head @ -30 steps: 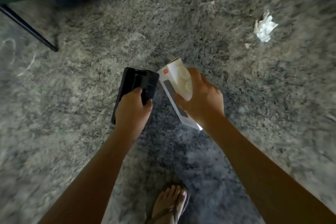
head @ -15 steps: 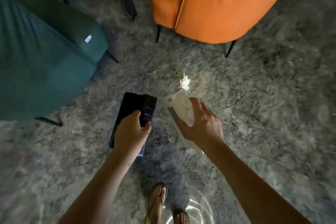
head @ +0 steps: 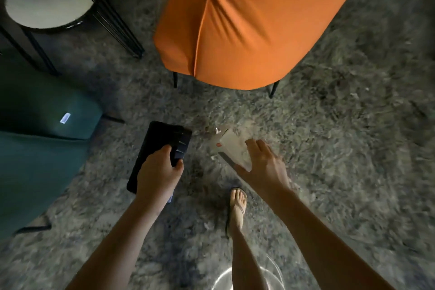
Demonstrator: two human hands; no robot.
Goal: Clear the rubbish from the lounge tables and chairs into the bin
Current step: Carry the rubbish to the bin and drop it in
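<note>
Right hand [head: 263, 167] fingers splayed since 0.5 s ago, against white carton [head: 231, 148]; can't tell if grasping. Left hand [head: 157, 174] clenched round black case [head: 157, 140], over grey rug [head: 341, 148].

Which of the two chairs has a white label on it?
The dark green chair at the left edge: a small white label sits on its upholstery. The orange chair at top centre shows no label.
</note>
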